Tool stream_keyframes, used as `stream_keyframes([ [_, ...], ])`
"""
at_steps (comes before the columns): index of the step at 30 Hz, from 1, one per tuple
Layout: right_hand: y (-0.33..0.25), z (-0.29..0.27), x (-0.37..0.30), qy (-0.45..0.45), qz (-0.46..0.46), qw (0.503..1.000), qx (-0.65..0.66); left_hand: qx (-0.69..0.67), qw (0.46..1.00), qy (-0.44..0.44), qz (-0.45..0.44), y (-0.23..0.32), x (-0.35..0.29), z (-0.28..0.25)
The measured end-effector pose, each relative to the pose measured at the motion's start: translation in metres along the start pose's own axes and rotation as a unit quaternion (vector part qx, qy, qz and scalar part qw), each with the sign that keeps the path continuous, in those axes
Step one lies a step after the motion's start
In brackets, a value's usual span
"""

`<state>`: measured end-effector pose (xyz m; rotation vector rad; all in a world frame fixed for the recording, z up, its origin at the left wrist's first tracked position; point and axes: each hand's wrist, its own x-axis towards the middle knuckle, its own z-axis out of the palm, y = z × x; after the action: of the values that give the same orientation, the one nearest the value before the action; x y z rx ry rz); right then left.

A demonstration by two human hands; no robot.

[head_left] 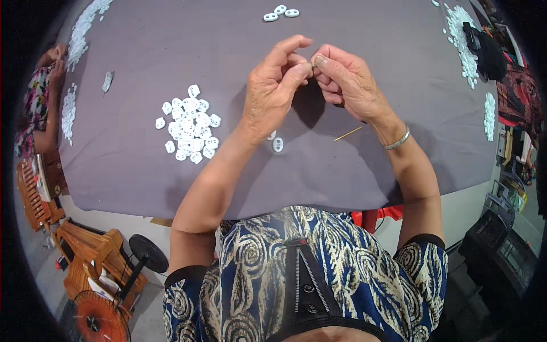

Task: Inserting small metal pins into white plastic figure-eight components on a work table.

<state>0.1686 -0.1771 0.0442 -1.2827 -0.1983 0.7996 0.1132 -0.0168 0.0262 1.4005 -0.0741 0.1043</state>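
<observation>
My left hand (270,85) and my right hand (350,80) meet over the far middle of the table. Thumb and forefinger of each are pinched together, fingertip to fingertip, around something tiny that I cannot make out. Below my left wrist lies a white oval piece with two dark holes (278,145), with a second one partly hidden by the wrist. A thin wooden stick, like a toothpick (348,133), rests beside my right wrist. To the left of my left forearm sits a loose pile of small white pieces with dark marks (191,125).
Three white two-holed ovals (280,12) lie at the far edge of the grey tablecloth (228,34). White pieces (462,48) are heaped along both sides, with a black bag-like object (489,54) at right. Another person's arm (52,97) is at left, above an orange fan (94,322).
</observation>
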Motion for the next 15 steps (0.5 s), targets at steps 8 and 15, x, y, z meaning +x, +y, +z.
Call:
stream_keyframes([
  [8, 0.0030, 0.0021, 0.0008, 0.029, -0.020, 0.999, -0.002, -0.049, 0.997, 0.050, 0.039, -0.0042, 0.0027, 0.0039],
  [15, -0.0004, 0.0053, -0.0013, 0.028, -0.003, 0.999, 0.014, -0.037, 0.997, 0.046, 0.052, -0.0074, 0.0010, 0.0004],
])
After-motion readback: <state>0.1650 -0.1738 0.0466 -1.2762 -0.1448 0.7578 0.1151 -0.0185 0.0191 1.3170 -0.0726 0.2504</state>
